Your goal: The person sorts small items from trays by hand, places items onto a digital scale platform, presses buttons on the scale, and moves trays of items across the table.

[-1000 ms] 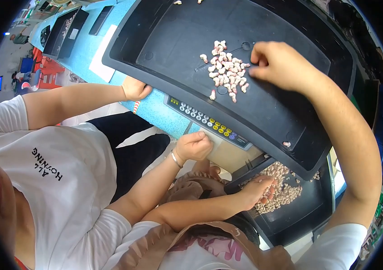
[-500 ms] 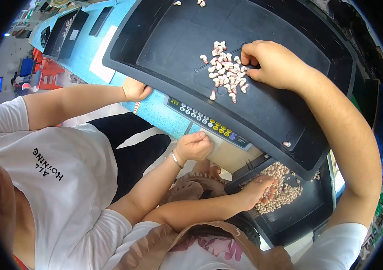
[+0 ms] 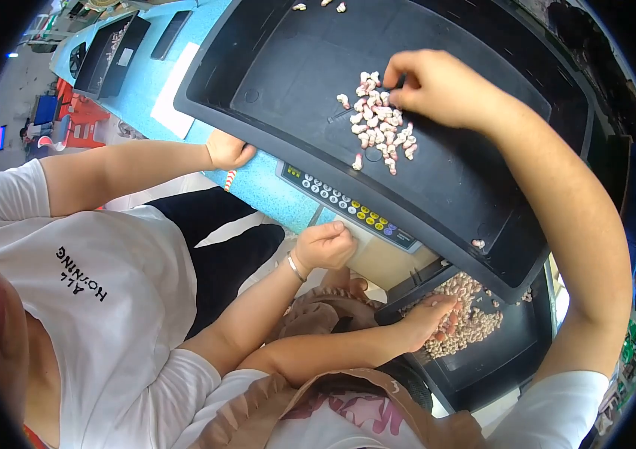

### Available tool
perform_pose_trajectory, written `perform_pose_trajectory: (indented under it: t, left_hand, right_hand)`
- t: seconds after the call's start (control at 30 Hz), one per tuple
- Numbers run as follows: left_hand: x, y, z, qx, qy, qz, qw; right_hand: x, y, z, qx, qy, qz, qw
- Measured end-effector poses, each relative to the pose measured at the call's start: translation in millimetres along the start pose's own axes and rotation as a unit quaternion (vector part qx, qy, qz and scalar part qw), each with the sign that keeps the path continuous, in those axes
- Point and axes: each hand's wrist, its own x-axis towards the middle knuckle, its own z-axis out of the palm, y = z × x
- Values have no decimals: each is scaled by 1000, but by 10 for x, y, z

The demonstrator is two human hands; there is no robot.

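Nearest, along the bottom, is the wearer's brown apron (image 3: 407, 408), and just beyond it the left hand (image 3: 424, 323) reaches into a lower black tray (image 3: 497, 374), palm turned up, its fingers curled among a heap of small pale pieces (image 3: 478, 323); whether they close on any cannot be told. The upper black tray (image 3: 295, 82) stands higher and partly overhangs the lower one. Inside it, toward the middle, lies a loose cluster of pinkish-white pieces (image 3: 378, 123), knobbly and tipped with darker pink. The right hand (image 3: 449, 90) comes over from the right side to the edge of that cluster, fingers bent, the thumb and forefinger close to the nearest pieces; I cannot tell whether a piece sits between them. One stray piece (image 3: 478, 244) lies in the corner nearest the wearer, and three more lie near the far edge. Below the tray's left-hand rim shows a keypad panel (image 3: 363, 213) with white, yellow and purple buttons. Beside it a co-worker in a white T-shirt (image 3: 120, 292) holds one fist (image 3: 327, 245) near the panel, the other hand (image 3: 229, 150) at the tray's rim. Farther off, the blue surface (image 3: 262, 187) carries a white sheet (image 3: 173, 103), a dark flat object (image 3: 171, 34) and a small black bin (image 3: 101, 71) with pale pieces inside.
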Motion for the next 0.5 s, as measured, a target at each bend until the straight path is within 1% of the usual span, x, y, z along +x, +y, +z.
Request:
perform_pose_trajectory:
  t: [0.07,0.1,0.13,0.2,0.23,0.3,0.33,0.37,0.4,0.47,0.5]
  left_hand:
    - [-3,-4,8,-2,-1,5,1000]
    - [-5,-1,10,-3,-1,9,1000]
    - [-8,5,13,-4,-2,9,1000]
    - [-13,15,20,-1,6,4,1000]
    - [-15,17,17,-1,6,4,1000]
    - [-16,17,8,-10,-5,4,1000]
    - [7,-17,-6,-11,-5,5,1000]
    - [28,-53,-27,-9,-6,12,1000]
    - [44,-78,-38,-7,-7,18,1000]
    - [32,-61,-40,-10,-12,19,1000]
    - [38,-64,-38,-14,-16,19,1000]
  right_hand:
    - [-5,-95,0,-53,-55,54,996]
    - [7,-86,24,-54,-54,65,995]
    - [11,-59,51,-53,-55,64,995]
    - [22,-18,73,-174,-21,27,984]
    - [51,-13,49,-174,-21,27,984]
    - [156,-13,-66,-158,-35,80,984]
    - [256,-24,-140,-20,-17,119,993]
    - [319,-2,-124,61,82,134,986]
    - [388,31,-106,140,180,146,963]
    - [471,182,-58,124,189,130,965]
    - [436,149,-9,59,122,51,990]
